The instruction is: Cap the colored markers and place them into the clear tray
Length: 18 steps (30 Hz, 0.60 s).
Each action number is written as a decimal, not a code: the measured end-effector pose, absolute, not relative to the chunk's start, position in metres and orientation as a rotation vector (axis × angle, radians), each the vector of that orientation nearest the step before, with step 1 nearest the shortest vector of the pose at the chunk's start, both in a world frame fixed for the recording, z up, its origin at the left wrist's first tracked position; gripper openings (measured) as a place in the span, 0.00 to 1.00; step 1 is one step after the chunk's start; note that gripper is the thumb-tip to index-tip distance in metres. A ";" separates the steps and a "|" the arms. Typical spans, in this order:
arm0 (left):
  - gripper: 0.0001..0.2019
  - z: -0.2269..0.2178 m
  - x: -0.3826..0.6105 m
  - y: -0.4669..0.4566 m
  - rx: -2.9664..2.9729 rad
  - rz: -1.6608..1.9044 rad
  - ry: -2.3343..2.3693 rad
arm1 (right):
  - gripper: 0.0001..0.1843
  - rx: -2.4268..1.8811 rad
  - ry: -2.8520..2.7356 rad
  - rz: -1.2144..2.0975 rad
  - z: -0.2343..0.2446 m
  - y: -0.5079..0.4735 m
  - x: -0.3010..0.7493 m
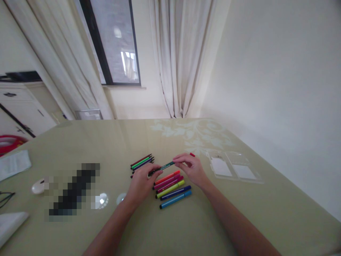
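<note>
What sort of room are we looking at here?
Probably a room in a home: long cream curtains hang beside a dark-framed glass window, a white cabinet with dark ornate handles stands at left, and colourful marker pens lie on a glossy pale-green table.

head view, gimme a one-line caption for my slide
Left hand and right hand together hold a dark marker above a table, where colourful markers lie side by side.
</note>
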<state>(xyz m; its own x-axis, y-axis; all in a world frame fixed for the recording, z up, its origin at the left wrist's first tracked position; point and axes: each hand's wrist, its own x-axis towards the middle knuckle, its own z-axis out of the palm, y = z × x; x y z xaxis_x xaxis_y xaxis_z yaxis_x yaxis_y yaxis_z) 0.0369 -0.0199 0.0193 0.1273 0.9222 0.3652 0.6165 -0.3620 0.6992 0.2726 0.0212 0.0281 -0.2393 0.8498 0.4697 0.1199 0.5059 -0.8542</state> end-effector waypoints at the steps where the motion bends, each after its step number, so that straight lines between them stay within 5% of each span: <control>1: 0.10 0.020 0.037 -0.020 2.033 1.116 1.483 | 0.05 -0.825 -1.684 0.872 0.028 0.021 0.273; 18: 0.10 0.018 0.044 -0.026 2.080 1.187 1.507 | 0.04 -0.884 -1.668 0.972 0.029 0.019 0.275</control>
